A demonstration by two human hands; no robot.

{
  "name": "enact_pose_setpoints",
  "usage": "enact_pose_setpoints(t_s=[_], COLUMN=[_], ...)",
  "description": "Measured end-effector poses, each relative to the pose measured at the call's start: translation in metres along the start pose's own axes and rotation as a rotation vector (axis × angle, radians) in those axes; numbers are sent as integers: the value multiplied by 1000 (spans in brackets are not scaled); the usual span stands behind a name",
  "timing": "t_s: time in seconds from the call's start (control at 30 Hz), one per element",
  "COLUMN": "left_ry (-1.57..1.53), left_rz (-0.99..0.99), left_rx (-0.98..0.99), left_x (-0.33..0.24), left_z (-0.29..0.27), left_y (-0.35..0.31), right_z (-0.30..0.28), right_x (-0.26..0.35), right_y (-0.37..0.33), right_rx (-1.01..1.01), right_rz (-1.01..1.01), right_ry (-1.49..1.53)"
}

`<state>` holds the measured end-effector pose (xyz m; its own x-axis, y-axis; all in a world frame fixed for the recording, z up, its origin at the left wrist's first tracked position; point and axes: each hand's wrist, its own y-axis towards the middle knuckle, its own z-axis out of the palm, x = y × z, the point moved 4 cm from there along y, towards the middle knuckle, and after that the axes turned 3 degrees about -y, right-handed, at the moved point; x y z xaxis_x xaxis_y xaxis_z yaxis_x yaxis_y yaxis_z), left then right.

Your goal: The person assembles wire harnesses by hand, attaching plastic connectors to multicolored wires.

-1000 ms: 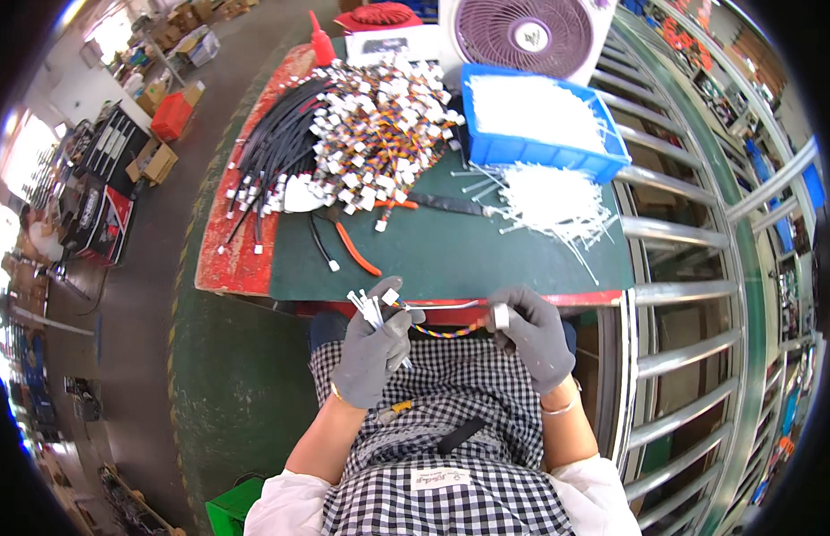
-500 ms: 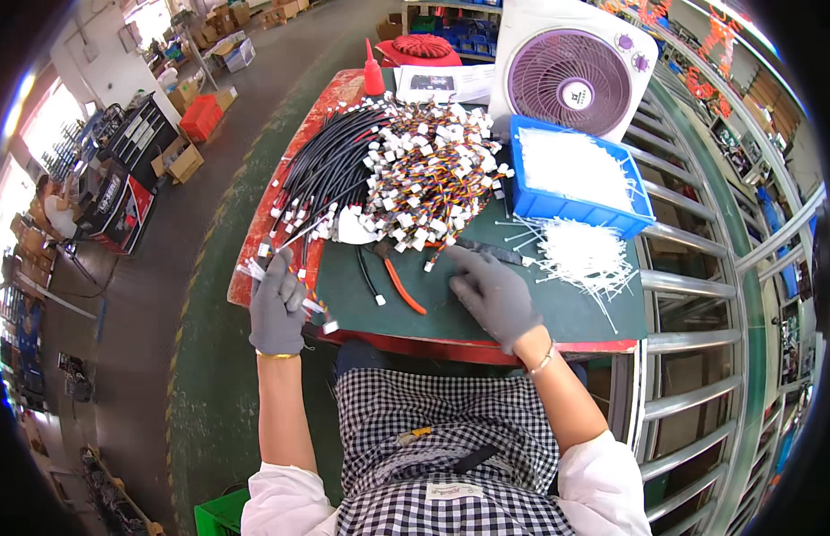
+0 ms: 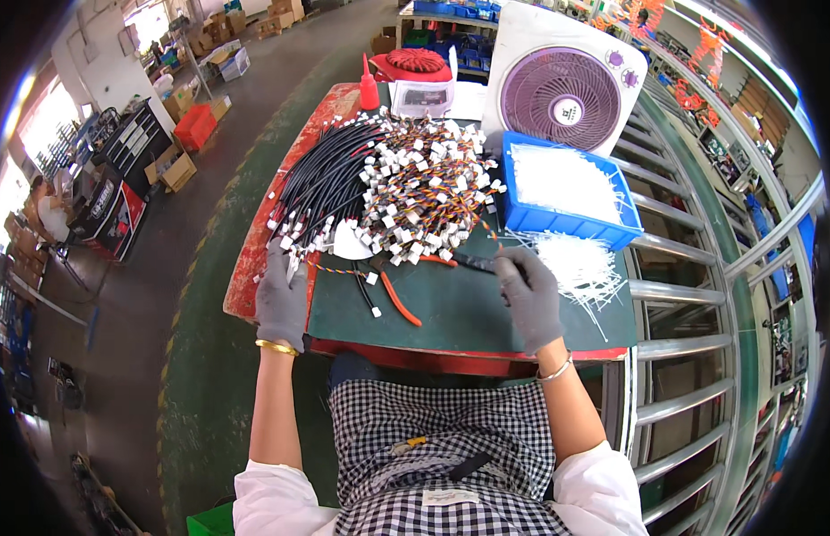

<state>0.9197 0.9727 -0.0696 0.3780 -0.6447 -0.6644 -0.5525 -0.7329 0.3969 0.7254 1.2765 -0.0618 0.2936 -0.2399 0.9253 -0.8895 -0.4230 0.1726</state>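
Note:
My left hand (image 3: 281, 304), in a grey glove, is closed around a wire harness (image 3: 330, 268) with white connectors, whose coloured wires stick out to the right. On the right, my gloved right hand (image 3: 529, 299) pinches the end of a red, yellow and black wire harness (image 3: 491, 232) that runs back into the heap. That heap of coloured wire harnesses (image 3: 424, 192) with white plugs fills the table's middle. Beside it lies a bundle of black cables (image 3: 321, 179). Orange-handled pliers (image 3: 402, 301) and a short black cable (image 3: 368, 297) rest between my hands.
A blue bin (image 3: 571, 223) of white cable ties stands at the right, with a loose pile of cable ties (image 3: 580, 272) before it. Behind are a purple-and-white fan (image 3: 562, 98), a red bottle (image 3: 368, 89) and a clear box (image 3: 424, 100). A roller conveyor (image 3: 679, 290) borders the table.
My right hand has moved right from the heap's front edge and now draws a harness out. My left hand has shifted slightly forward toward the black cables. A clear box shows at the back.

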Motion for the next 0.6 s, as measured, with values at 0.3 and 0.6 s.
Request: enact_pose_setpoints(t_s=[0.3,0.6], left_ry=[408,-768], left_rz=[-25,110], left_rx=[15,945], left_x=[5,-127], left_z=[-21,62], left_y=[-16,-120], right_z=[-26,-18], right_x=[-6,-12], right_y=[-51,-102], right_rx=[122,472], right_rz=[301,214], right_ry=[523,712])
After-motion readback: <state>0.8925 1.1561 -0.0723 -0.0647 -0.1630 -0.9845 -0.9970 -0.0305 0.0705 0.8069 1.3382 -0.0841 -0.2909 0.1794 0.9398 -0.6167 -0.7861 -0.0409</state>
